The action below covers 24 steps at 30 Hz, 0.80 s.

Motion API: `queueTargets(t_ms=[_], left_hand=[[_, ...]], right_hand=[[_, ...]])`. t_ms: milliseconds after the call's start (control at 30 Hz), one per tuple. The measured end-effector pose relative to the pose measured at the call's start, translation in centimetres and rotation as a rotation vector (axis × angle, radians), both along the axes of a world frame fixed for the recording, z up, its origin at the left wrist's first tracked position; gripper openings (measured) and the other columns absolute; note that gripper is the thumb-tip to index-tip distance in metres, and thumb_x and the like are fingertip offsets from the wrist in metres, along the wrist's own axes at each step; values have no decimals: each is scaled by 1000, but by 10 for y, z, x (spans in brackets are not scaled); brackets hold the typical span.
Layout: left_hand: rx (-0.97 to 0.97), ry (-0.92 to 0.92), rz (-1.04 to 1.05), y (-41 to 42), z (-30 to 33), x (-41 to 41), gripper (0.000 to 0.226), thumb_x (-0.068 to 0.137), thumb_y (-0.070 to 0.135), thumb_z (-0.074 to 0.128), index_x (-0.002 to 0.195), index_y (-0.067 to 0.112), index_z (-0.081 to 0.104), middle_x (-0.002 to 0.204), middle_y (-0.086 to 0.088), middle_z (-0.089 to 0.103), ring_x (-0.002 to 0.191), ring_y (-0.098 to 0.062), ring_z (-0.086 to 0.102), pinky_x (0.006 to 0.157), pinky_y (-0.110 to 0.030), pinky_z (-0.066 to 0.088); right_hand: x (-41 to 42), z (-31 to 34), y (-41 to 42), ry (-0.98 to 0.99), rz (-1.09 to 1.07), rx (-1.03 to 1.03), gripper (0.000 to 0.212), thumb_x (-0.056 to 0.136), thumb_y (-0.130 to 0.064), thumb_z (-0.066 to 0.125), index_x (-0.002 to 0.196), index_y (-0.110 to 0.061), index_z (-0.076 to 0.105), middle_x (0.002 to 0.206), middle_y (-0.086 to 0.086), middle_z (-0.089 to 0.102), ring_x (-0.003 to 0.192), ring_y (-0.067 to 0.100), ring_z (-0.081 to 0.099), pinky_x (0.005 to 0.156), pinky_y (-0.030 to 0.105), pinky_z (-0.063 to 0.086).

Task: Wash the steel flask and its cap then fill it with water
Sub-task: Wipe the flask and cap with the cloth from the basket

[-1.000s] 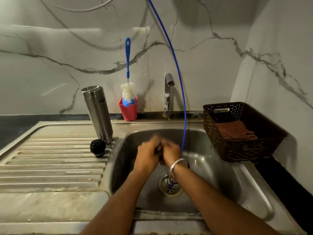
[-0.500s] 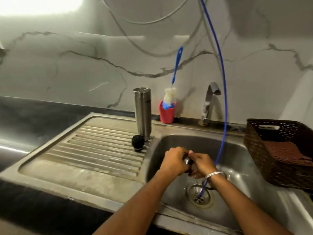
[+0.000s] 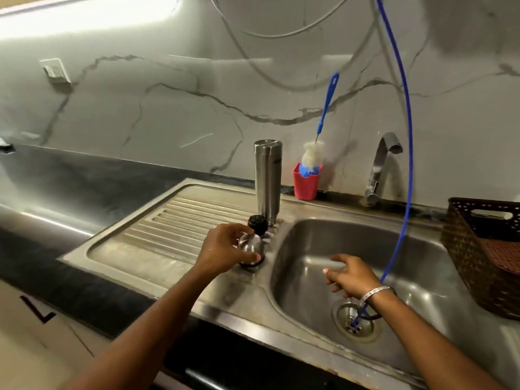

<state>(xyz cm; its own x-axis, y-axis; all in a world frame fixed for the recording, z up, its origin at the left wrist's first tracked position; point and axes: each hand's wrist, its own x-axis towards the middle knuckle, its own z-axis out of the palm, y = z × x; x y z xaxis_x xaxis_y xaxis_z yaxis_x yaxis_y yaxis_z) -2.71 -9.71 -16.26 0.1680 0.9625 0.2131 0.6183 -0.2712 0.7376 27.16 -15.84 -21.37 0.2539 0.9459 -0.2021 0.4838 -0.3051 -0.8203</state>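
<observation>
Head view is showing the left hand (image 3: pixel 222 250) with fingers (image 3: pixel 247 257) closing around one steel cap (image 3: pixel 251 249) on the drainboard edge, beside the sink basin (image 3: pixel 394 249). One black stopper (image 3: pixel 257 224) and one steel flask (image 3: pixel 267 180) are standing just beyond those fingers. Right hand (image 3: pixel 351 277) is hovering loosely spread, empty, over the basin. One red cup (image 3: pixel 306 185) is holding one bottle brush (image 3: pixel 312 157).

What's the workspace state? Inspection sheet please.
Surface: ribbed steel drainboard beside the steel sink basin.
Job's things: tall steel flask inverted on drainboard; domed steel cap; black inner stopper.
Clutter: red holder with blue bottle brush; brown basket.
Grip: left hand holds the cap; right hand empty over the basin.
Cables: blue hose into drain.
Surroundings: steel tap, marble wall.
</observation>
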Motion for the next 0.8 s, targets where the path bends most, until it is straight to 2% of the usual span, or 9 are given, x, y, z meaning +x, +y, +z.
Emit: queueTargets(t_ms=[100, 233, 300, 367, 500, 600, 700, 767, 800], left_hand=[[9, 27, 3, -1, -4, 0, 63, 52, 29, 99, 110, 28, 75, 102, 5, 76, 93, -9, 72, 77, -28, 59], [61, 117, -57, -5, 15, 4, 87, 59, 43, 96, 137, 29, 59, 139, 4, 58, 128, -15, 52, 105, -35, 46], [107, 34, -76, 2, 38, 17, 87, 66, 43, 93, 142, 27, 55, 144, 3, 54, 132, -13, 48, 105, -30, 40], [138, -116, -28, 22, 64, 36, 87, 68, 40, 92, 143, 25, 51, 145, 0, 53, 132, -13, 47, 107, -35, 43], [3, -386, 75, 74, 99, 73, 118, 63, 35, 96, 157, 22, 25, 158, -10, 36, 146, -28, 35, 115, -46, 40], [-116, -413, 41, 92, 96, 94, 86, 71, 28, 92, 140, 18, 43, 132, -7, 57, 127, -27, 56, 93, -34, 49], [83, -362, 58, 84, 98, 111, 71, 65, 38, 94, 124, 24, 56, 112, 4, 67, 102, -16, 65, 90, -35, 55], [203, -364, -67, 67, 103, 125, 76, 58, 46, 95, 123, 27, 61, 107, 10, 69, 98, -10, 66, 87, -34, 58], [220, -370, -174, 54, 104, 136, 80, 56, 46, 96, 126, 27, 61, 109, 10, 70, 99, -9, 66, 86, -31, 58]], right_hand=[[4, 1, -1, 1, -3, 0, 45, 95, -18, 68, 137, -10, 52, 88, 12, 75, 63, 17, 68, 51, 26, 46], [7, -5, 2, 18, 2, -28, 32, 94, -18, 69, 125, -10, 62, 87, 12, 74, 60, 18, 68, 53, 30, 45], [9, -5, 2, 12, 0, -33, 25, 95, -16, 68, 118, -10, 64, 88, 14, 74, 61, 19, 68, 53, 30, 44], [9, -4, 2, 17, -10, -34, 20, 95, -14, 67, 115, -9, 65, 89, 16, 74, 61, 21, 67, 52, 28, 43], [8, 0, 0, 8, -32, -28, 18, 94, -13, 67, 112, -8, 67, 87, 17, 74, 58, 20, 65, 50, 27, 46], [15, -1, 0, 0, -64, -2, 21, 93, -13, 70, 113, -9, 69, 85, 14, 75, 58, 20, 69, 52, 29, 50], [19, 5, 2, 19, -127, 174, 36, 88, -15, 76, 123, -9, 67, 99, 14, 76, 69, 21, 74, 58, 28, 59], [17, 19, -1, 245, -78, 365, 57, 84, -13, 78, 137, -17, 57, 122, 11, 70, 86, 21, 74, 65, 21, 58], [15, 29, -2, 354, 7, 429, 74, 80, -14, 81, 146, -24, 47, 136, 4, 63, 101, 19, 72, 74, 22, 58]])
